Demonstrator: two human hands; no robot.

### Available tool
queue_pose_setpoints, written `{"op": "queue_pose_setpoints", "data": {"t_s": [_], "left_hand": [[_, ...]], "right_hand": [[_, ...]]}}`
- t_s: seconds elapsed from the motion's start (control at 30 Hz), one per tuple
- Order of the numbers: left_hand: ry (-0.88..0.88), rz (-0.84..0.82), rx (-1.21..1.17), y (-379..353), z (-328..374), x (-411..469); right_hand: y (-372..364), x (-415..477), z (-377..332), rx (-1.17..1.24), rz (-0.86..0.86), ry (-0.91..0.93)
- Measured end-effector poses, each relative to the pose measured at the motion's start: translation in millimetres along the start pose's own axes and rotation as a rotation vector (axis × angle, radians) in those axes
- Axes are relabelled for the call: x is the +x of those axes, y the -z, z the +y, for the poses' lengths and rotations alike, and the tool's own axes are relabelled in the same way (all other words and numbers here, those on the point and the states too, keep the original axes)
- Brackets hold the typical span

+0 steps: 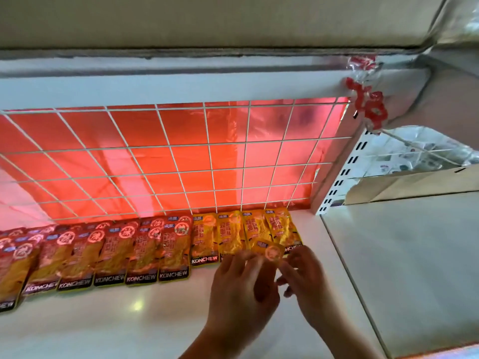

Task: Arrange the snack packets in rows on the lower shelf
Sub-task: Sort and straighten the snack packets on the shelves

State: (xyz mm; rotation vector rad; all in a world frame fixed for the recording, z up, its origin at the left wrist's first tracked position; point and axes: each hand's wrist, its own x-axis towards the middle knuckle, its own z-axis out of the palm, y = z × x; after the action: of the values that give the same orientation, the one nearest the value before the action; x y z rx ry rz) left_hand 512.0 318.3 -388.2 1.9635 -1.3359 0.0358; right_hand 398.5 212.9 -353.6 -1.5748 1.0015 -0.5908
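We note a glossy white lower shelf [160, 314]. Red foil snack packets [108, 252] lie flat and overlapping in a row across its left and middle. Touching them on the right, four yellow foil snack packets [233, 234] sit at the foot of a white wire grid [181, 161] backed by shiny red film [134, 130]. The left hand [241, 283] and right hand [303, 275] both pinch a fifth yellow packet [269, 251] over the row's right end. The left fingers are blurred.
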Motion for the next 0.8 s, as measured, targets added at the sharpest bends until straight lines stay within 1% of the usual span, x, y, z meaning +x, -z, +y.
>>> {"op": "queue_pose_setpoints", "data": {"t_s": [0.03, 0.07, 0.17, 0.3, 0.4, 0.47, 0.53, 0.6, 0.67, 0.8], "left_hand": [[-0.012, -0.002, -0.023, -7, 8, 5], [-0.026, -0.014, -0.046, -14, 15, 9], [-0.065, -0.097, -0.091, -31, 24, 14], [-0.073, -0.167, -0.031, -37, 17, 11], [-0.086, -0.170, 0.008, -39, 16, 9], [-0.113, -0.161, 0.049, -41, 16, 8], [-0.126, -0.161, 0.110, -44, 15, 8], [-0.108, -0.192, 0.209, -46, 16, 10], [-0.091, -0.227, 0.300, -48, 19, 11], [-0.104, -0.251, 0.355, -46, 19, 25]], "right_hand": [[-2, -3, 4, 0.059, 0.025, -0.017], [0, -3, 7, 0.053, 0.056, -0.006], [17, 13, 11, -0.031, 0.146, -0.021], [44, 54, 13, -0.213, 0.209, -0.030], [59, 88, 20, -0.272, 0.205, -0.084], [66, 114, 41, -0.289, 0.195, -0.102], [63, 122, 32, -0.337, 0.185, -0.108], [59, 116, 11, -0.452, 0.199, -0.081], [59, 111, 8, -0.608, 0.203, -0.045], [60, 91, 22, -0.859, 0.137, 0.119]]}}
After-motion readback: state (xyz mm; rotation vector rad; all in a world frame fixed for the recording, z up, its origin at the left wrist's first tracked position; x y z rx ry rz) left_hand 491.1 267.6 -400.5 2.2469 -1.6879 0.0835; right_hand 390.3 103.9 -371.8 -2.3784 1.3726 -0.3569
